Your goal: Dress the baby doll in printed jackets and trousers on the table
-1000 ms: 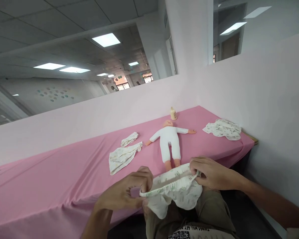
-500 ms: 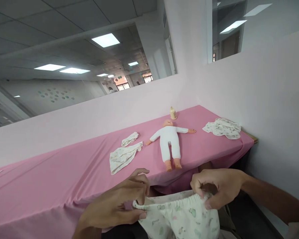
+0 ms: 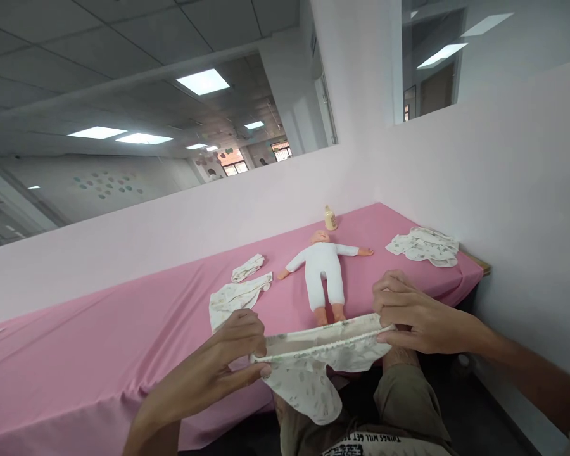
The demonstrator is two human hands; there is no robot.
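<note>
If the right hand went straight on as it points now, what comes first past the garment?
Past the garment, the right hand would probably meet the doll, around its legs. The hand's height is hard to judge, so it might pass above.

Diffuse indoor light, dim-ish overall; light panels (image 3: 203, 82) upper left blown out to white, ceiling (image 3: 76, 38) around them dark grey. Bright glare streaks in the right-hand pane (image 3: 443, 56). Doll's white suit (image 3: 323, 266) nearly washed out, floor (image 3: 458, 408) in deep shadow. Print on held garment (image 3: 308, 383) soft, far room (image 3: 109, 183) smeary, wide-angle stretch towards the edges
</note>
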